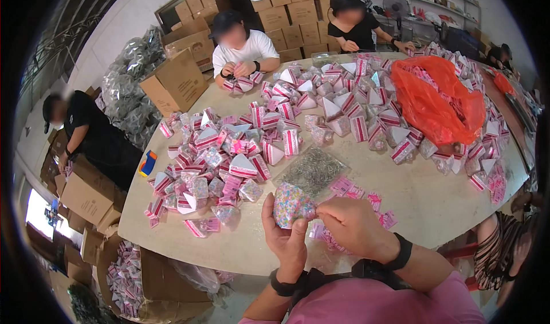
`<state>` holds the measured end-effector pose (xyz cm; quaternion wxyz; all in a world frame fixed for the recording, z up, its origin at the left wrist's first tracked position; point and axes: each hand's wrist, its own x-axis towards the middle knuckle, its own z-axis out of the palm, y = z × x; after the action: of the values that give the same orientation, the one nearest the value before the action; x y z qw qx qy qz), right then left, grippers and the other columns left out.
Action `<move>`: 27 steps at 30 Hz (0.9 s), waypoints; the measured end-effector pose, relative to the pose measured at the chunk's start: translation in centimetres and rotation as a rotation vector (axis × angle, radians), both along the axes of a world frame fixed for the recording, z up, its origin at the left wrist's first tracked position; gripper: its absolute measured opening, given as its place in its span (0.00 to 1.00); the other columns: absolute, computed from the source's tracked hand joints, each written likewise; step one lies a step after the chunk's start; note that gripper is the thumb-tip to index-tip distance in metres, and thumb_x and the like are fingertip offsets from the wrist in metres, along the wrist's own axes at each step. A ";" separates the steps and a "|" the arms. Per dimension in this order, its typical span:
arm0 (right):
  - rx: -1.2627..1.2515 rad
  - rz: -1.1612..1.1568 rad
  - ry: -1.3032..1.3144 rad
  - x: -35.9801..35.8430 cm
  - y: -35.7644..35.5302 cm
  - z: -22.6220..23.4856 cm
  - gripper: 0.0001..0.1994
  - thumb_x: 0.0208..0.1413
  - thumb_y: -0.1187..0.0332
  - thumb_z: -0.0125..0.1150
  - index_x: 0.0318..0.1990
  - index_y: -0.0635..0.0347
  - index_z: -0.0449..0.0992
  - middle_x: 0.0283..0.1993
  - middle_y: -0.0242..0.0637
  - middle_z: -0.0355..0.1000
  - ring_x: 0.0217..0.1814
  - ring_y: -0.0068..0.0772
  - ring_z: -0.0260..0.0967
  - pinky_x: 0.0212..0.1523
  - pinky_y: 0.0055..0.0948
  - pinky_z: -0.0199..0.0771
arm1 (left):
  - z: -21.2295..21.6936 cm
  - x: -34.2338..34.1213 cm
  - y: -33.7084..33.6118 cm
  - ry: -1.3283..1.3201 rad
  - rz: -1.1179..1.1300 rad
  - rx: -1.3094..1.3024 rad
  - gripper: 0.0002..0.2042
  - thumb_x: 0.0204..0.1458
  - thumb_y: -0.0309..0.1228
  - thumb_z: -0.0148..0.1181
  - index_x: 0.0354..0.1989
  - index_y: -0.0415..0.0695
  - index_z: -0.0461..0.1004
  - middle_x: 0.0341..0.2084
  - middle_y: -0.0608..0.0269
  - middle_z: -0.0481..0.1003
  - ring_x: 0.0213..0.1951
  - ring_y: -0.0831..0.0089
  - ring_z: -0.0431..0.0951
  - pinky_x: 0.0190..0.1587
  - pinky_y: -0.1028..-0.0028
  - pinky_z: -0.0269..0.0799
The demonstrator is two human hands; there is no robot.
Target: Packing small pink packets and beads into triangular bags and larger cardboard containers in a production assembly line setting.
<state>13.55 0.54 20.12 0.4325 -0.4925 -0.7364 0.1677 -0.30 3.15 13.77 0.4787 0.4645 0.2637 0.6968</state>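
The person's left hand [285, 245] holds a sprinkle-speckled packet [292, 206] at the near side of a clear bag of thin metal pieces [314, 172], whose near edge it partly covers. The left fingers stand along the packet's left side and the thumb lies at its lower right, clamped on it from both sides; its underside is hidden by the palm. The right hand [356, 226] is curled, thumb and forefinger together at the packet's right tip; one cannot tell what lies between them, and the other fingers are tucked out of sight.

The packet is a rounded wedge, its narrow end pointing right, toward the right hand. It looks nearly as broad as it is long, so its long axis is hard to tell, though it seems to run left to right.

Pink cards [349, 187] lie on the near right of the clear bag, partly hidden under the right hand; their print is too small to read. Left of the clear bag spreads a heap of wedge-shaped packets [243, 166], many overlapping. Beyond it to the right, a red plastic bag [458, 126] conceals most of its contents. Far beyond it, stacked cartons [298, 14] bear faint, illegible print.
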 end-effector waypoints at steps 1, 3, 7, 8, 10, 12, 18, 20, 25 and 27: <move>-0.014 0.004 0.042 0.0 0.0 0.0 0.04 0.51 0.74 0.55 0.33 0.63 0.74 0.28 0.45 0.71 0.28 0.47 0.70 0.27 0.37 0.68 | 0.0 0.0 0.0 0.005 0.001 0.001 0.39 0.49 0.36 0.66 0.64 0.36 0.49 0.54 0.54 0.62 0.52 0.66 0.68 0.48 0.67 0.73; 0.010 -0.004 0.042 0.0 0.1 -0.1 0.03 0.51 0.75 0.54 0.32 0.63 0.74 0.27 0.44 0.71 0.28 0.46 0.69 0.27 0.37 0.67 | -0.1 0.0 0.0 0.014 0.004 0.003 0.39 0.49 0.35 0.66 0.64 0.36 0.49 0.54 0.54 0.62 0.52 0.66 0.68 0.49 0.67 0.73; 0.042 -0.043 -0.043 -0.1 -0.1 -0.1 0.03 0.51 0.75 0.54 0.32 0.63 0.74 0.25 0.44 0.69 0.27 0.46 0.68 0.25 0.38 0.66 | -0.3 0.1 0.1 0.075 0.050 0.038 0.38 0.49 0.34 0.65 0.64 0.34 0.49 0.55 0.54 0.60 0.54 0.66 0.65 0.53 0.67 0.68; 0.061 -0.048 -0.058 -0.2 -0.1 -0.2 0.03 0.51 0.74 0.54 0.32 0.63 0.74 0.25 0.44 0.69 0.27 0.46 0.68 0.25 0.38 0.65 | -0.2 0.0 0.0 0.075 0.045 0.031 0.38 0.49 0.32 0.65 0.64 0.34 0.49 0.56 0.54 0.59 0.55 0.66 0.64 0.55 0.68 0.65; 0.101 -0.057 -0.087 -0.3 -0.1 -0.4 0.03 0.51 0.74 0.54 0.32 0.62 0.74 0.25 0.44 0.69 0.26 0.46 0.68 0.25 0.39 0.65 | -0.4 -0.1 0.0 0.111 0.071 0.038 0.37 0.49 0.31 0.65 0.63 0.33 0.50 0.56 0.54 0.57 0.56 0.67 0.62 0.57 0.69 0.62; 0.100 -0.047 -0.092 -0.2 0.0 -0.6 0.03 0.51 0.74 0.54 0.33 0.62 0.74 0.24 0.43 0.68 0.26 0.46 0.68 0.24 0.39 0.64 | -0.8 -0.2 0.1 0.184 0.132 0.066 0.37 0.49 0.32 0.66 0.63 0.32 0.50 0.56 0.53 0.57 0.57 0.66 0.61 0.58 0.68 0.61; 0.093 -0.054 -0.111 -0.1 -0.1 -0.8 0.04 0.50 0.74 0.54 0.33 0.63 0.75 0.26 0.43 0.70 0.27 0.46 0.69 0.26 0.39 0.66 | -0.8 -0.3 0.0 0.195 0.103 0.017 0.38 0.48 0.33 0.67 0.63 0.31 0.50 0.56 0.53 0.57 0.57 0.65 0.61 0.59 0.67 0.59; 0.048 -0.047 -0.032 -0.1 -0.1 -0.8 0.05 0.50 0.75 0.54 0.33 0.64 0.75 0.26 0.44 0.71 0.27 0.44 0.70 0.26 0.37 0.67 | 0.1 -0.1 -0.3 0.096 0.032 -0.038 0.39 0.48 0.34 0.67 0.63 0.32 0.50 0.56 0.53 0.57 0.57 0.65 0.61 0.58 0.67 0.61; -0.138 -0.060 0.201 -0.3 -0.2 -0.7 0.05 0.51 0.75 0.55 0.32 0.65 0.76 0.28 0.43 0.74 0.28 0.35 0.73 0.28 0.29 0.69 | -0.3 0.0 -0.2 0.051 0.030 -0.037 0.39 0.48 0.33 0.67 0.63 0.32 0.49 0.56 0.53 0.57 0.55 0.66 0.63 0.55 0.68 0.67; -0.176 -0.071 0.245 -0.3 -0.2 -0.8 0.05 0.51 0.75 0.55 0.32 0.66 0.76 0.27 0.42 0.74 0.28 0.31 0.72 0.28 0.27 0.69 | 0.6 0.4 -0.5 0.013 0.013 -0.052 0.39 0.47 0.34 0.67 0.63 0.32 0.49 0.56 0.54 0.58 0.55 0.66 0.63 0.55 0.68 0.67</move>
<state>13.24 0.33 19.30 0.4799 -0.5300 -0.6427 0.2753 0.09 2.64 14.32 0.4845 0.4546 0.2878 0.6898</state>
